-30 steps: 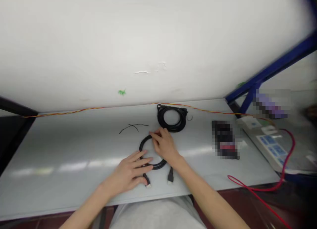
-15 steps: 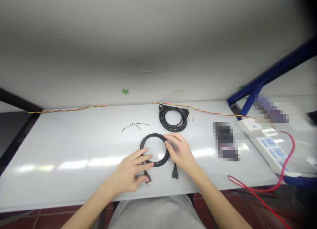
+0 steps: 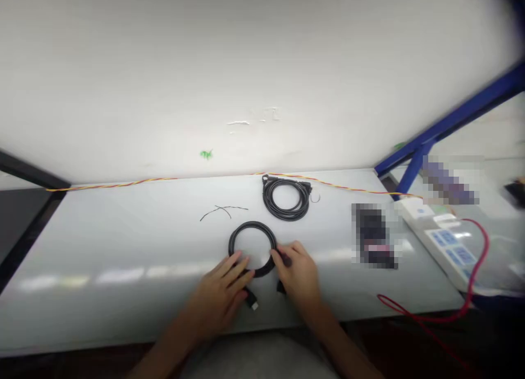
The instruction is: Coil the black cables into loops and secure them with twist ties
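A black cable wound into a round coil (image 3: 253,225) lies on the white tabletop in front of me. My left hand (image 3: 219,291) rests over the coil's lower left side, its fingers stretched out across it. One connector plug (image 3: 251,301) with a pale metal tip sticks out by the left thumb. On the coil's right side, my right hand (image 3: 299,272) pinches the cable between thumb and fingers. The other black plug (image 3: 280,287) shows partly beside that hand. Just behind lies a second coiled black cable (image 3: 287,216). Thin black twist ties (image 3: 223,207) lie crossed to the left.
A blurred-out dark object (image 3: 374,237) lies at the right. Beyond it stand a white power strip (image 3: 455,253) and a red cord (image 3: 478,261). A red-yellow twisted wire (image 3: 340,187) runs along the wall edge. A blue frame post (image 3: 414,168) bounds the right.
My right hand has slid down along the coil's right side, now partly covering the right plug. The left plug has shifted slightly right. The lighting looks different.
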{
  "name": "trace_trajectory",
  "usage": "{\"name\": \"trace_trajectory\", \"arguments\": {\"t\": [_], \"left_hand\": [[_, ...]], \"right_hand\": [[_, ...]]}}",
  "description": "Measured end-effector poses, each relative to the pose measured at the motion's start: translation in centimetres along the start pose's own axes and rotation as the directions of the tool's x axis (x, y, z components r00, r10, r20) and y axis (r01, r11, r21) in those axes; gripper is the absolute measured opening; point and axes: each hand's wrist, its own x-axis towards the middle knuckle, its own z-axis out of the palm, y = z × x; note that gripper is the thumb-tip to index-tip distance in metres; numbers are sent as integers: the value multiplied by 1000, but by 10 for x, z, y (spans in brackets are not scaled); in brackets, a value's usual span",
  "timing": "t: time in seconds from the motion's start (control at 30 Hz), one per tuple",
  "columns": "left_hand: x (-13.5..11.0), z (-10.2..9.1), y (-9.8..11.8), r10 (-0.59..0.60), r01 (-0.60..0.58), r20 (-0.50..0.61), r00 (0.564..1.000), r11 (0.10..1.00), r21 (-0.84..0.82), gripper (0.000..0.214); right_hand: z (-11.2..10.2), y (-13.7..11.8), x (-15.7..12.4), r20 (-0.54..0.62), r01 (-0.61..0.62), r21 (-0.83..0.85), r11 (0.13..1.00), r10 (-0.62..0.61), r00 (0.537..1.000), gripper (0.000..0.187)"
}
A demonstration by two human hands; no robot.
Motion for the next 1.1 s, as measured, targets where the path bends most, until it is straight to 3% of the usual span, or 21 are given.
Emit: {"name": "trace_trajectory", "arguments": {"t": [0.13, 0.27, 0.37, 0.43, 0.5, 0.57, 0.7, 0.8, 0.87, 0.9, 1.07, 1.1], "left_hand": [[-9, 12, 28, -55, 51, 30, 998, 990, 135, 54], [-2, 7, 43, -14, 11, 20, 1000, 990, 141, 51], [24, -3, 24, -34, 49, -123, 992, 991, 121, 41], [45, -2, 0, -125, 168, -280, 952, 977, 135, 32], [61, 6, -23, -205, 250, -325, 923, 963, 104, 31], [68, 19, -38, -246, 261, -357, 901, 965, -4, 29], [63, 40, -41, -318, 301, -433, 844, 947, -108, 30], [58, 43, -32, -348, 331, -442, 827, 936, -117, 35], [58, 43, -28, -363, 353, -452, 815, 929, -109, 37], [58, 43, -27, -371, 365, -451, 812, 925, -103, 38], [59, 45, -27, -391, 390, -436, 811, 916, -96, 43], [59, 46, -28, -382, 380, -438, 814, 920, -96, 44]], "right_hand": [[6, -2, 29, 121, 145, 47, 988, -149, 981, 23], [12, -12, 56, 258, 346, 29, 938, -342, 904, 24], [15, -16, 73, 330, 494, 62, 867, -485, 810, 24], [16, -16, 82, 361, 552, 115, 826, -553, 751, 23], [17, -14, 89, 379, 597, 151, 788, -604, 702, 25], [17, -12, 95, 378, 621, 155, 768, -627, 681, 29], [9, -14, 100, 343, 611, 129, 781, -613, 712, 31], [-10, -20, 82, 189, 530, 67, 846, -532, 825, 27], [-24, -22, 54, 30, 439, -13, 899, -438, 898, 25], [-31, -23, 35, 17, 397, -41, 917, -397, 918, 23], [-35, -15, -53, 228, 284, -53, 957, -266, 937, 19], [-31, -12, -61, 214, 249, -70, 966, -229, 950, 23]]}}
